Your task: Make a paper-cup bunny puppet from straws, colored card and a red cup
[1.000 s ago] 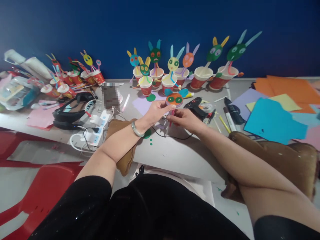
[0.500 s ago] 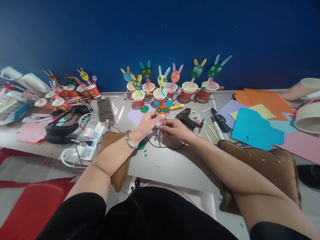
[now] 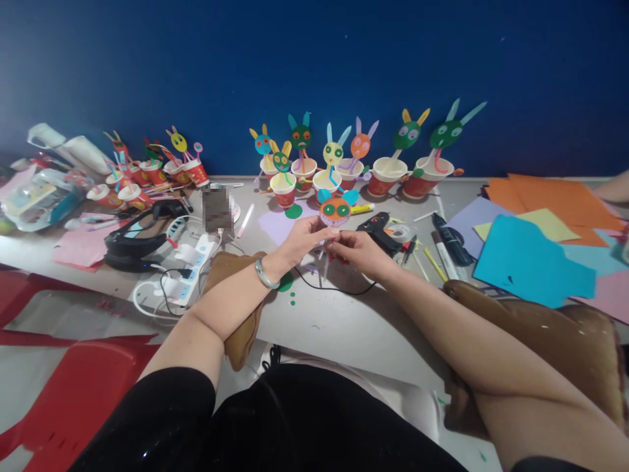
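An orange paper animal face (image 3: 336, 208) with blue ears, green eyes and a pale purple lower part is held upright above the desk. My left hand (image 3: 305, 239) is closed, its thumb and fingers pinching the lower edge of the face. Just beneath, my right hand (image 3: 354, 249) pinches a pink-red stick or stem (image 3: 331, 254), mostly hidden by the fingers. Behind the face stand red paper cups (image 3: 378, 186) carrying similar paper animals. A black glue gun (image 3: 381, 229) lies right of my right hand, and a yellow marker (image 3: 362, 209) lies behind it.
A power strip (image 3: 199, 269) with cables and a black headset (image 3: 135, 246) lie left. Coloured paper sheets (image 3: 528, 262), black markers (image 3: 449, 239) and a brown cushion (image 3: 545, 334) are right. More cups stand far left. Another person's arm (image 3: 614, 189) shows at the right edge.
The view has swung left, so the scene sits further right. The orange face has tilted and shows more of its lower part; less of the pink stem is visible. Both hands keep their pinch.
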{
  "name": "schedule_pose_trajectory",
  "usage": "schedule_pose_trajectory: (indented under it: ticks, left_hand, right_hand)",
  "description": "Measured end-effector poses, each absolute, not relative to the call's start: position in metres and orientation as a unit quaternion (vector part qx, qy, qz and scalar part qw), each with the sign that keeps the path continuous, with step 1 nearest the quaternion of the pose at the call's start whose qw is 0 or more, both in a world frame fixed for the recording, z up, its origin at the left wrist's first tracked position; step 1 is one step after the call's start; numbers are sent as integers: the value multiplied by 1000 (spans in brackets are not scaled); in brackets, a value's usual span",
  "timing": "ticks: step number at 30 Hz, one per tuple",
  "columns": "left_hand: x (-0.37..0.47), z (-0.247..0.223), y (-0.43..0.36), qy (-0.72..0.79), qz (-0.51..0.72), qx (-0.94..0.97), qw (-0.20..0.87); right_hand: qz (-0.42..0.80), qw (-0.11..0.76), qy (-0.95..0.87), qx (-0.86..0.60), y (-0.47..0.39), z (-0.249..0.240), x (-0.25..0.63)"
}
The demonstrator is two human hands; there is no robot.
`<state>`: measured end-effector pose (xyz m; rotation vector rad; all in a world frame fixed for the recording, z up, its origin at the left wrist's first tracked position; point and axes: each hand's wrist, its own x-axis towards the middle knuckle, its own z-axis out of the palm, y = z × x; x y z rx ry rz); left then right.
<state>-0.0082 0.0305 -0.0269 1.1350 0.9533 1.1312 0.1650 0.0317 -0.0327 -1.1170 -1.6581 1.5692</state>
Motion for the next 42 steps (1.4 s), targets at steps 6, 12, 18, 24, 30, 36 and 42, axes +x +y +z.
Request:
schedule_pose_trajectory:
  ticks: [6, 12, 18, 24, 30, 36, 42]
  left_hand:
    - [-9, -29, 32, 410, 482, 495, 596]
    - [-8, -31, 32, 426, 500, 483, 578]
    - [-6, -31, 34, 419, 529, 456, 580]
    - [-7, -33, 36, 405, 553, 452, 572]
    - [-6, -32, 36, 411, 549, 435, 584]
    - [-4, -30, 33, 421, 531, 436, 592]
    - [-2, -31, 33, 417, 540, 428, 593]
  right_hand:
    - [587, 298, -626, -417, 32, -35, 164]
    - [584, 275, -645, -409, 32, -36, 164]
    - [591, 266, -648, -401, 33, -38, 164]
    - [597, 248, -651, -398, 32, -39, 164]
    - [596, 245, -649, -405, 32, -42, 163]
    - [582, 268, -646, -415, 34, -46, 164]
    - [578, 254, -660, -407, 33, -45, 165]
